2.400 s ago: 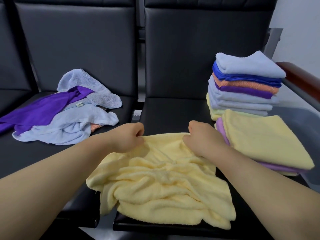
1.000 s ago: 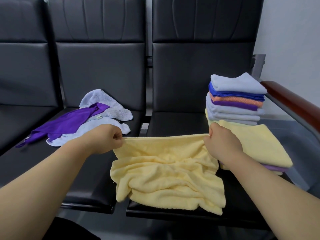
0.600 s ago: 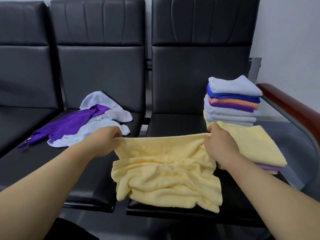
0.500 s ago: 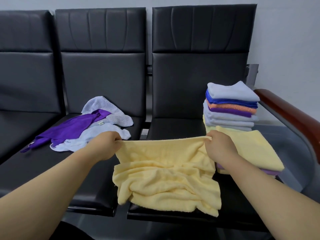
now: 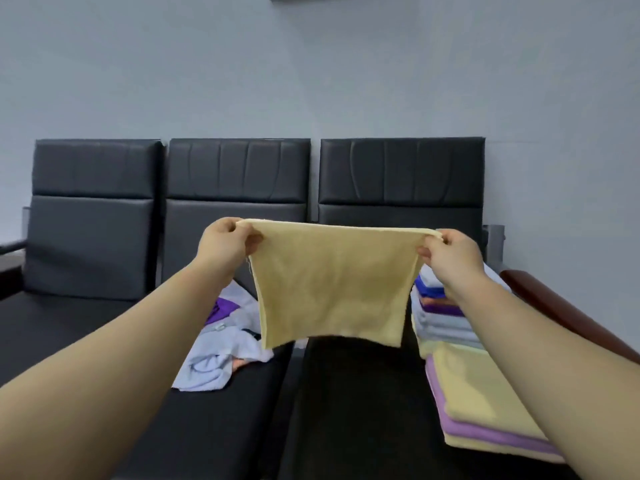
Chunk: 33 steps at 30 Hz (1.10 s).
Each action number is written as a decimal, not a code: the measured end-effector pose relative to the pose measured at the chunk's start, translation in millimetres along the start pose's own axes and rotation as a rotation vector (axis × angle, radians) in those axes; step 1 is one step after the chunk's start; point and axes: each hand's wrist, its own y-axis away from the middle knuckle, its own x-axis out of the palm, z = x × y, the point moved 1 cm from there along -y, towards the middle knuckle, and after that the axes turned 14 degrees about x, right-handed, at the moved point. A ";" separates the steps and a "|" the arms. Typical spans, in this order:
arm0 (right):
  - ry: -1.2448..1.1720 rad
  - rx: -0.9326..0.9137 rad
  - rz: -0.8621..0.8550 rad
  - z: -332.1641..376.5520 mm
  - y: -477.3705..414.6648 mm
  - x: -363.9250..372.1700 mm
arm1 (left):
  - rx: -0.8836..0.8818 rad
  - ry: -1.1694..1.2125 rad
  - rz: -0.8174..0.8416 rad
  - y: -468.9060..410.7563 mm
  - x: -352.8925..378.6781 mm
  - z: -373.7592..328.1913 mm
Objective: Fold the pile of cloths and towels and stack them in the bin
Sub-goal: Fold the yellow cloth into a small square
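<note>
Yellow towelling hangs in mid-air: the yellow towel (image 5: 332, 285) is held up in front of the black chairs (image 5: 239, 174), clear of the seat below, its top edge stretched nearly straight and its bottom edge loose. The left hand (image 5: 225, 244) pinches the top left corner between thumb and curled fingers, and the right hand (image 5: 450, 254) pinches the top right corner the same way; neither holds anything else. This looks like the spreading step before the first fold. To do it well, I judge that both pinches should sit right at the corners so the side edges hang true, with the top edge level and taut but not dragged out of square. The sides draw inward toward the bottom, so a light shake may help flatten the cloth. The bare seat (image 5: 346, 410) between the unfolded pile (image 5: 221, 348) on the left and the folded stack (image 5: 485, 403) on the right seems the place to lay it, bottom edge first. No bin can be made out in this view
</note>
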 end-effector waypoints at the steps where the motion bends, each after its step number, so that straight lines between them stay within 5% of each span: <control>1: 0.036 -0.037 -0.005 2.2 6.9 -4.3 | 0.013 -0.009 0.002 1.2 -3.4 1.2; 5: 0.194 -0.073 0.039 -24.6 24.7 -15.9 | 0.037 -0.206 0.101 30.4 -19.5 21.9; 11: 0.436 0.011 0.184 -108.8 57.3 -18.4 | -0.151 -0.349 0.360 101.0 -39.4 81.2; 20: 0.749 0.096 0.419 -149.5 67.0 -15.6 | -0.275 -0.353 0.304 135.6 -44.7 121.2; 33: 0.950 0.092 0.278 -165.9 58.4 26.8 | -0.183 -0.714 0.379 141.7 -20.4 184.2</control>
